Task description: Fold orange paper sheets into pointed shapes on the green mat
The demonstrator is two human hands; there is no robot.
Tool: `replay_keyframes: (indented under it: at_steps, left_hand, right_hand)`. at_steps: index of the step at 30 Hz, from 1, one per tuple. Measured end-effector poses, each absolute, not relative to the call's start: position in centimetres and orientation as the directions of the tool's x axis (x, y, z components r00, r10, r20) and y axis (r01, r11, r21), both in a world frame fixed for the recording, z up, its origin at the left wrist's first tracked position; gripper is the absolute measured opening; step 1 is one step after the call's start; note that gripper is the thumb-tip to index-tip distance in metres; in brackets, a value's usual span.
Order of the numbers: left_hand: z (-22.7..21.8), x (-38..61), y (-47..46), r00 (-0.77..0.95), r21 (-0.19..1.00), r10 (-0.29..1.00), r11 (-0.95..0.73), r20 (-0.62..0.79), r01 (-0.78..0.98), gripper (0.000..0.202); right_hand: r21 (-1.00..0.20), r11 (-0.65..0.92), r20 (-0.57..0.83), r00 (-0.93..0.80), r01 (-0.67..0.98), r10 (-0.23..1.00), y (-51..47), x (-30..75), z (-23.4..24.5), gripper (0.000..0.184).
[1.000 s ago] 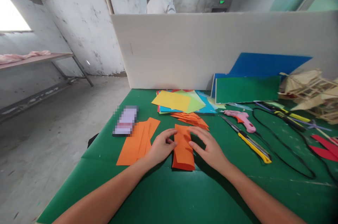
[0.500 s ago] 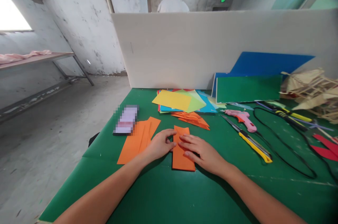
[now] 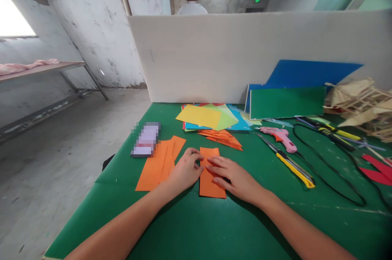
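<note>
A folded orange paper [image 3: 210, 187] lies on the green table [image 3: 190, 227] in front of me. My left hand [image 3: 183, 171] is at its left edge, fingers curled and pinching that edge with the thumb. My right hand [image 3: 234, 176] lies flat across the middle of the paper, fingers stretched out and pressing down. Only the paper's near end and far end show around the hands.
Orange strips [image 3: 156, 166] and a blurred phone [image 3: 146, 139] lie to the left. Behind are orange triangles [image 3: 222, 137] and coloured sheets [image 3: 208, 117]. On the right lie a pink glue gun [image 3: 280, 136], yellow knife [image 3: 294, 166] and black cord [image 3: 330, 170]. A person [image 3: 192, 3] stands beyond the white partition [image 3: 245, 56].
The orange paper has been pressed flatter. My right hand slid left onto it and lies flat there. My left fingers curled in at the edge. The person behind the partition shifted.
</note>
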State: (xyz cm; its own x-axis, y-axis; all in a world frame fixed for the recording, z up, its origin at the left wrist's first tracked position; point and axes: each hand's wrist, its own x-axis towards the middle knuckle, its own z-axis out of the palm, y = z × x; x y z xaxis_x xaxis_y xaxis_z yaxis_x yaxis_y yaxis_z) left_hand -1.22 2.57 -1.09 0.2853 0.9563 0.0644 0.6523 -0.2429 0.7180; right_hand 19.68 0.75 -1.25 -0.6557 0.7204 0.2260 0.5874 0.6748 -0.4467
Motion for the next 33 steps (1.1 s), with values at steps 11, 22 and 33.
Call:
replay_keyframes:
  at_steps: [11,22,33]
  left_hand:
    - [-0.3,-1.2,2.6,0.463,0.562,0.879,-0.44,0.111,0.7,0.026]
    - [0.3,-1.7,2.4,0.57,0.506,0.821,-0.507,0.037,0.697,0.025]
    - [0.9,-2.2,2.6,0.62,0.534,0.784,-0.521,-0.008,0.666,0.031]
  right_hand:
    - [-0.428,0.684,0.206,-0.673,0.591,0.711,0.7,19.5,-0.9,0.036]
    - [-0.42,0.676,0.204,-0.662,0.606,0.721,0.6,19.6,-1.3,0.039]
    - [-0.403,0.687,0.213,-0.668,0.605,0.713,0.6,19.4,-0.8,0.039]
